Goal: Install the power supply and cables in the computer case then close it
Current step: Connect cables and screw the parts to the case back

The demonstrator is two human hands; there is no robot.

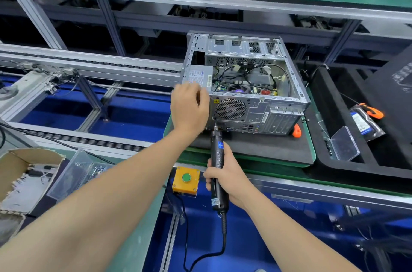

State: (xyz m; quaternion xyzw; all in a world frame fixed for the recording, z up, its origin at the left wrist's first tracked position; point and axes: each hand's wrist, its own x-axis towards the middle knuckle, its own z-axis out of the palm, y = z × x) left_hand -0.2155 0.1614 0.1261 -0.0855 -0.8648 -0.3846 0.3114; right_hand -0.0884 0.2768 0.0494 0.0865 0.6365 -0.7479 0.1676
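1. Your right hand was closed firmly round the handle of the black screwdriver. Its tip was set against the rear face of the computer case, low down and just left of the fan grille.
2. Your left hand was at the case's rear upper left corner with its fingers bent. They were blurred, so I cannot tell whether it gripped the edge or only rested there.
3. The power supply sat inside the case, in that same corner, just behind your left hand.
4. The cables lay loose inside the case, right of the power supply. The case was open on top.
5. The case lay on a black mat, with an orange-handled tool by its rear right corner.
6. A yellow button box sat nearer you than the case, left of your right hand.
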